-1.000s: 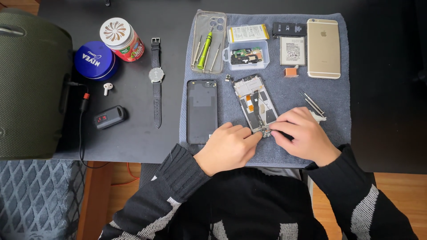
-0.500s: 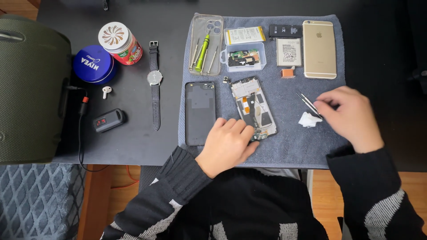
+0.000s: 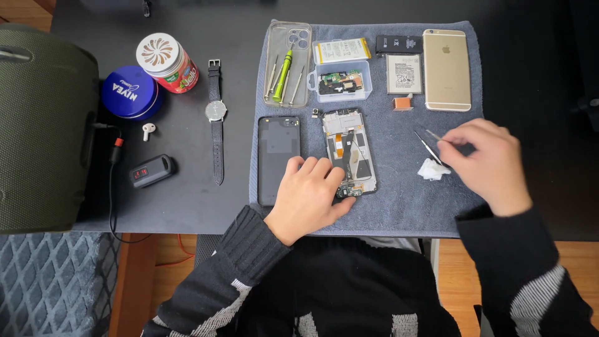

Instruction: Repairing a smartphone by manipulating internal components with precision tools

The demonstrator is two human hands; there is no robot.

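1. Head view: left hand (image 3: pixel 310 196) lies flat, fingers spread, on the lower end of the opened phone (image 3: pixel 349 151), pressing it onto the grey towel (image 3: pixel 399 200).
2. Right hand (image 3: pixel 488 163) sits well apart to the right, fingertips pinched on the tweezers (image 3: pixel 428 142); tips point up-left.
3. White wad (image 3: pixel 432 170) lies just left of the right hand.
4. Black back cover (image 3: pixel 278 156) lies just above-left of the left hand.

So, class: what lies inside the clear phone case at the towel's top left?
The clear phone case holds a green-handled screwdriver and thin metal tools. Nothing covers them.
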